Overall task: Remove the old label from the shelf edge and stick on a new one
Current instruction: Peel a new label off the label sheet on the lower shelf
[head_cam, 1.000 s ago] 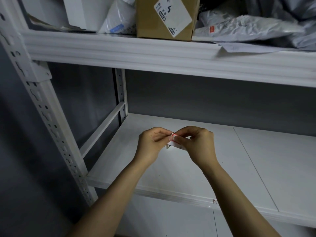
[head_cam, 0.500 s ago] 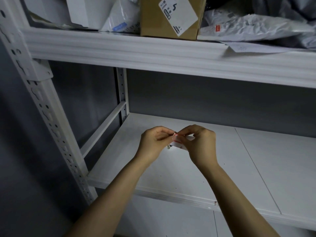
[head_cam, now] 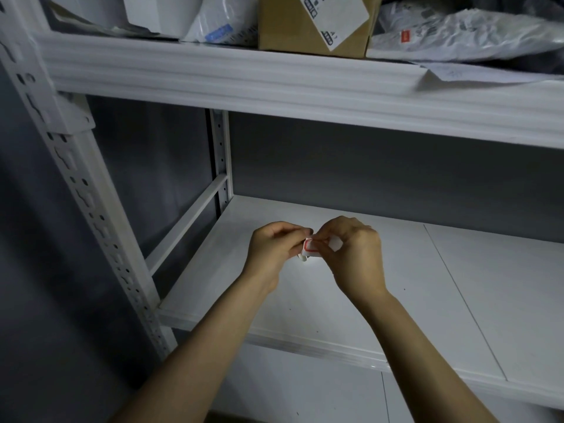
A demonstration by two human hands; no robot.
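A small white label [head_cam: 312, 248] with a red border is hanging in the air between the two hands, above the lower shelf [head_cam: 396, 300] and touching neither it nor any shelf edge [head_cam: 274, 80]. The left hand [head_cam: 273, 250] is pinching its left end with curled fingers [head_cam: 302, 233], and the right hand [head_cam: 355, 259] is pinching its upper right part the same way, so the label is lying directly between the two sets of fingertips, partly hidden by them. Holding it from both ends like this is probably serving to pick a sticker loose from its backing; whether this is the old label or the new one cannot be told. A cardboard box [head_cam: 305, 29] and plastic bags [head_cam: 457, 38] are sitting on the shelf above, well apart from the hands.
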